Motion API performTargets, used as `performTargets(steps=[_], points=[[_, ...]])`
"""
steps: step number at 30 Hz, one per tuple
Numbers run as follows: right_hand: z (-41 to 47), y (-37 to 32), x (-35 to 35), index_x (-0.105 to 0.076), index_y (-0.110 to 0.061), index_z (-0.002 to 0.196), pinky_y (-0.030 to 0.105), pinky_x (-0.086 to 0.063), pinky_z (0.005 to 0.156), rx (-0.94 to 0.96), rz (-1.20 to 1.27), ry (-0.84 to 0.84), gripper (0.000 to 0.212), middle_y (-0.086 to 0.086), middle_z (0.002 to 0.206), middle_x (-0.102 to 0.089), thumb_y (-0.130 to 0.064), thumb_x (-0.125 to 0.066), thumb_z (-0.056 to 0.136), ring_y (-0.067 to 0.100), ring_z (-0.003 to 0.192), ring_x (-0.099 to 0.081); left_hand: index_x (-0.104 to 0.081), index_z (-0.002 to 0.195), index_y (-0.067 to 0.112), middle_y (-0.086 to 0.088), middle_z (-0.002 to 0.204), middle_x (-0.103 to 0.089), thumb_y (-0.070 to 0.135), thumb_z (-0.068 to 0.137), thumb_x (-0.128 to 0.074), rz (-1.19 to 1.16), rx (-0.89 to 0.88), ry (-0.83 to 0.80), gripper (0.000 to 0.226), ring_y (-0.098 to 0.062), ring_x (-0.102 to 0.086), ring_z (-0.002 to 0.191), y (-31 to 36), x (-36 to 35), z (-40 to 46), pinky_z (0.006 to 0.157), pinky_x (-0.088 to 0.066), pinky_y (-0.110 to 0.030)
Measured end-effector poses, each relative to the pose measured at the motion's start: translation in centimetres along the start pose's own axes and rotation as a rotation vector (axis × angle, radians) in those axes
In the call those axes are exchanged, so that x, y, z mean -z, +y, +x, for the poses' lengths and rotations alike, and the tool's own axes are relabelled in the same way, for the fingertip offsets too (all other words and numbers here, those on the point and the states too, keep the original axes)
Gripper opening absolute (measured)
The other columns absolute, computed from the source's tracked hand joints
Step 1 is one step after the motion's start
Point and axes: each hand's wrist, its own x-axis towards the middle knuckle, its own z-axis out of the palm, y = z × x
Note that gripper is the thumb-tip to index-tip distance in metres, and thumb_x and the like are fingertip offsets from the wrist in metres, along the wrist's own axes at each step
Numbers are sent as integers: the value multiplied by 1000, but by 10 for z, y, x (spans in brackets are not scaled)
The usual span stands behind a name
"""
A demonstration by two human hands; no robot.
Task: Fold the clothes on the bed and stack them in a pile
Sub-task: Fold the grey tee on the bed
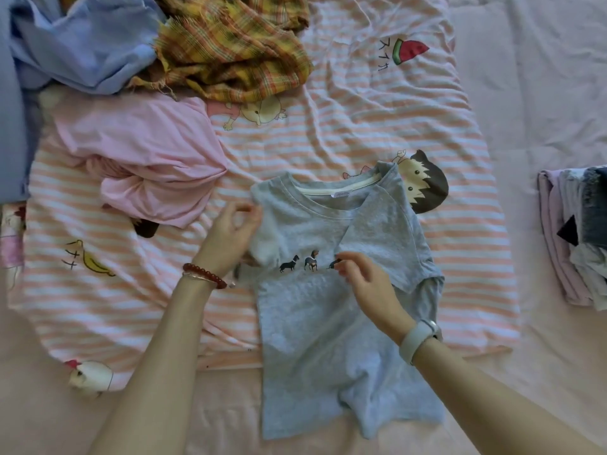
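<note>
pinching the left shoulder edge of the grey t-shirt, my left hand sits at the garment's left side; my right hand hovers over the chest print, fingers loosely curled, whether it has hold of fabric i cannot tell; shirt lies face up on the striped sheet, right sleeve folded inward; folded pile well apart at right; pink garment near, upper left.

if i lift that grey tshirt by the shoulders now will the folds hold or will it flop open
The grey t-shirt will probably flop: its thin knit already wrinkles and sags at the hem. The folded-in right sleeve lies loose, so it would likely fall open. It looks light.
</note>
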Motion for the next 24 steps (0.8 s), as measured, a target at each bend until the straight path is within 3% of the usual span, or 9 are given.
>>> performTargets(steps=[2, 4, 6, 10, 13, 17, 20, 22, 24], points=[[8, -6, -2, -61, -22, 99, 23, -50, 78, -220, 339, 39, 23, 0, 95, -66, -25, -38, 99, 14, 90, -62, -58, 95, 20, 2, 83, -66, 45, 82, -50, -224, 101, -218, 29, -12, -67, 77, 6, -12, -8, 67, -57, -30], [13, -6, -3, -61, -21, 101, 24, -50, 74, -315, 412, 46, 23, 3, 97, -66, -32, -41, 98, 14, 88, -63, -60, 95, 19, -1, 94, -67, 35, 91, -50, -87, 45, -105, 19, -17, -65, 91, -4, -17, -10, 79, -55, -35], [15, -5, -9, -57, -17, 112, 23, -51, 73, -322, 394, 32, 27, 4, 103, -65, -34, -44, 97, 14, 91, -63, -62, 103, 14, -4, 106, -62, 21, 93, -52, 237, -35, 96, 15, -19, -58, 99, -23, -21, -14, 88, -47, -33], [23, -8, -25, -47, -23, 105, 26, -53, 73, -303, 391, 133, 13, 1, 97, -61, -25, -52, 93, 17, 89, -63, -57, 114, 7, 2, 103, -50, 16, 85, -63, 346, -95, 120, 31, -24, -52, 107, -59, -43, -34, 92, -41, -29], [26, -11, -29, -49, -19, 93, 39, -54, 77, -306, 252, 208, 8, 5, 88, -61, -13, -53, 90, 27, 88, -65, -44, 128, 13, -3, 120, -51, 34, 79, -69, 338, 63, 125, 59, -22, -47, 114, -73, -61, -36, 97, -42, -36], [25, -13, -4, -55, -12, 94, 24, -46, 61, 8, -155, 396, 6, -8, 76, -59, -16, -51, 91, 7, 68, -57, -36, 136, 9, -10, 130, -48, 33, 77, -72, 186, 61, 217, 73, -23, -49, 118, -64, -68, -8, 100, -42, -36], [47, -19, 42, -56, -5, 106, 27, -41, 77, 180, -387, 555, 17, 3, 95, -56, -11, -52, 91, 19, 88, -54, -35, 137, 10, -7, 132, -50, 30, 79, -72, 106, 38, 183, 72, -21, -51, 118, -42, -58, 32, 97, -41, -27], [72, -23, 75, -46, 0, 126, 37, -37, 95, 111, -527, 487, 37, 14, 117, -50, -14, -52, 92, 27, 111, -46, -39, 135, 11, -5, 129, -53, 28, 78, -73, 109, 38, 113, 68, -18, -53, 115, -26, -52, 57, 93, -41, -24], [94, -33, 99, -37, -4, 136, 41, -40, 97, -5, -429, 325, 48, 9, 112, -47, -18, -52, 93, 22, 106, -46, -44, 130, 10, -6, 124, -55, 22, 77, -74, 124, 43, 62, 62, -15, -53, 107, -13, -48, 76, 90, -43, -25]])
